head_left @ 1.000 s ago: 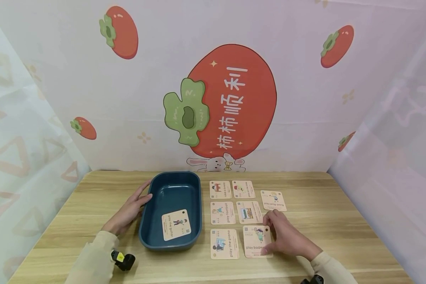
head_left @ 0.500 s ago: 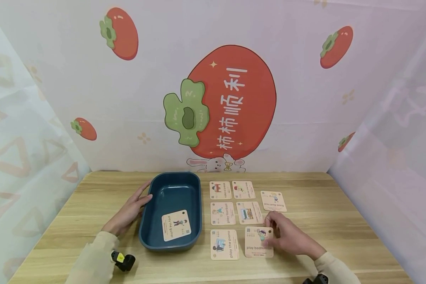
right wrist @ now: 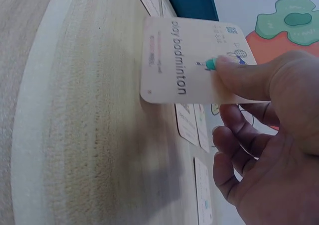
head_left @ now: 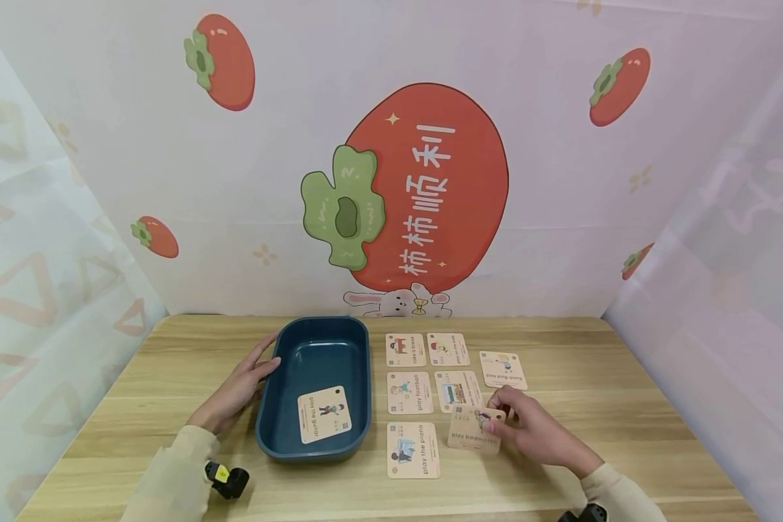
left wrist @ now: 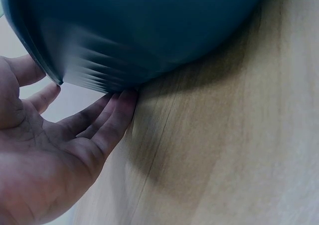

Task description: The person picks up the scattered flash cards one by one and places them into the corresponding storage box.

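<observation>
Pale wooden table (head_left: 639, 420) below, the right hand (head_left: 531, 431) is pinching a square cream card (head_left: 468, 431) — just lifted, so it's loose — while the left hand (head_left: 236, 390) is touching an oblong blue tub (head_left: 326, 362).

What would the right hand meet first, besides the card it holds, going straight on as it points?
Likely the middle-row card right of the play football card; the right hand might pass above, as the badminton card looks lifted.

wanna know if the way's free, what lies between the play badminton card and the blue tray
The head view shows the play football card and play the piano card on the table there.
</observation>
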`<state>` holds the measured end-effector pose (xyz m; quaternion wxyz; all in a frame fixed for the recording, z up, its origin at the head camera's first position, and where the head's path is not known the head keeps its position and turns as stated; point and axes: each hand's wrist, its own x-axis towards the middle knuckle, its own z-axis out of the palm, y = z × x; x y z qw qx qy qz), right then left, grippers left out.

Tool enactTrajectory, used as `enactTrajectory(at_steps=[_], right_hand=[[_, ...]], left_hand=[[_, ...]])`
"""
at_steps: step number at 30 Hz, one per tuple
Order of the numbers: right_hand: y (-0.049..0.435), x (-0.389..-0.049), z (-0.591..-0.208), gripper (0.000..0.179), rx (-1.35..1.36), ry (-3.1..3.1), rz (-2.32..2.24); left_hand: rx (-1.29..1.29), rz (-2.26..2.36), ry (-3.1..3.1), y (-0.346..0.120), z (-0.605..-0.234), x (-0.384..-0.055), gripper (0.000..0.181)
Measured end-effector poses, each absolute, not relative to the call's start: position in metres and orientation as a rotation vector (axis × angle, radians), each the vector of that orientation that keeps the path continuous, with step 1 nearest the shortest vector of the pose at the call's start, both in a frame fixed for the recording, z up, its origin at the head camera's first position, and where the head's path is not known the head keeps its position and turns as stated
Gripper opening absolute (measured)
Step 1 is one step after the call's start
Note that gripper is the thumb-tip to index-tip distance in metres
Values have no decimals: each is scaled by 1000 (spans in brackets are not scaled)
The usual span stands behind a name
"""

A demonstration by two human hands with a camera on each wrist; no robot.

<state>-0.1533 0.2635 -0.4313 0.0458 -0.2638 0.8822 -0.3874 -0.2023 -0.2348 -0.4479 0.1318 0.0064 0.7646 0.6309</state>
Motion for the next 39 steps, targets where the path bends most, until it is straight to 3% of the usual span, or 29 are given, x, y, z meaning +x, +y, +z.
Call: enactTrajectory(at_steps=[19,39], right_hand=[[259,-153,-427,5,-857,2763,-1260],[239,-166,-408,9,-929,2874,-1335]], left_hand=[[16,1832,2212,-235,-449,-202,64],[17,1842,2203,-235,-450,-204,64]])
